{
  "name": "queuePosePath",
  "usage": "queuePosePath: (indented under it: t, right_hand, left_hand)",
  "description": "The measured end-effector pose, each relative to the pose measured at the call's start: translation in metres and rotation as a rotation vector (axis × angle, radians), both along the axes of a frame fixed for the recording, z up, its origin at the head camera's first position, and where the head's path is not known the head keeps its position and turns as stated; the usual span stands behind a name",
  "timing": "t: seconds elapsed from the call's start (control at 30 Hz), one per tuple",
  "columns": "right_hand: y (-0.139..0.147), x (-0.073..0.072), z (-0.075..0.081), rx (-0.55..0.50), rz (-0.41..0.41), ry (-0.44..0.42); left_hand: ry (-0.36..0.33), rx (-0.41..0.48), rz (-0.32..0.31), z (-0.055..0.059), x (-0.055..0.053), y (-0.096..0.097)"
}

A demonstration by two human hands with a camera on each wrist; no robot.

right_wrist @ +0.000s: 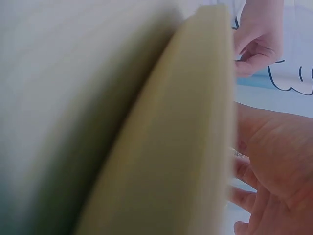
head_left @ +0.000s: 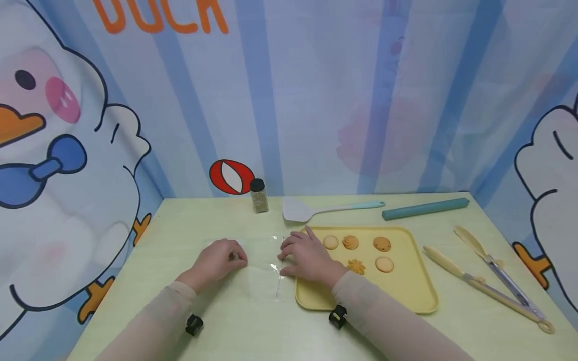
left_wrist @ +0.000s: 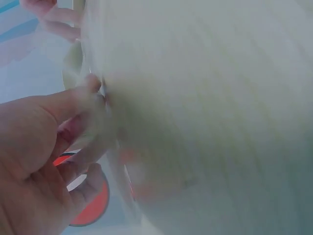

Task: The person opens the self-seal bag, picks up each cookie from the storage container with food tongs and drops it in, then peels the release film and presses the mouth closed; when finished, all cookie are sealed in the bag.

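A clear flat plastic bag [head_left: 264, 283] lies on the table between the two hands, its edges showing as faint shiny lines. My left hand [head_left: 221, 260] pinches the film between thumb and forefinger; the left wrist view shows those fingertips together at the see-through sheet. My right hand [head_left: 309, 256] reaches over the left rim of a yellow tray [head_left: 406, 296], its spread, slightly bent fingers at the bag's right edge. Beside that hand, the tray bears several cookies, among them a round one [head_left: 385, 264], a swirled one [head_left: 350, 242] and a chocolate-chip one [head_left: 382, 244].
Along the back stand a black-capped spice jar [head_left: 259, 198], a spatula [head_left: 298, 209] with a pale green handle and a teal rod [head_left: 424, 208]. Spread tongs [head_left: 492, 286] lie right of the tray. A printed curtain [head_left: 307, 100] hangs behind the table [head_left: 135, 301].
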State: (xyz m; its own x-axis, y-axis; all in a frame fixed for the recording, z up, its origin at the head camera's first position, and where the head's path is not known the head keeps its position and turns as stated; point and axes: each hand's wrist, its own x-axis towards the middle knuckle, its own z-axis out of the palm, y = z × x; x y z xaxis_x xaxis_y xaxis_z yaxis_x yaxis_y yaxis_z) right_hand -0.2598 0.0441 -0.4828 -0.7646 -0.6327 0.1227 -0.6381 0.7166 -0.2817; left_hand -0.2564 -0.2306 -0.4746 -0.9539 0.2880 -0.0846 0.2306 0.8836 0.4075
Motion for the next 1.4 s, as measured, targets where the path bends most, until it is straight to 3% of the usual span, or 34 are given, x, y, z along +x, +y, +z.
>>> queuePosePath:
  t: [0.27,0.5,0.8,0.97,1.4]
  right_hand:
    - [0.000,0.001,0.003,0.039,-0.053,-0.010]
    - [0.002,0.002,0.001,0.018,-0.061,-0.036]
    - [0.001,0.004,0.001,0.030,-0.059,-0.044]
    - [0.000,0.004,0.001,0.040,-0.052,-0.044]
    - [0.001,0.005,0.005,0.050,-0.049,-0.074]
  left_hand:
    - [0.044,-0.059,-0.064,0.007,0.001,-0.002]
    - [0.038,-0.065,-0.029,0.005,0.004,0.001]
    - [0.099,-0.077,-0.072,0.010,0.009,0.002]
    - [0.100,-0.084,-0.071,0.016,0.010,-0.001]
    - [0.111,0.031,-0.058,0.022,0.010,-0.016]
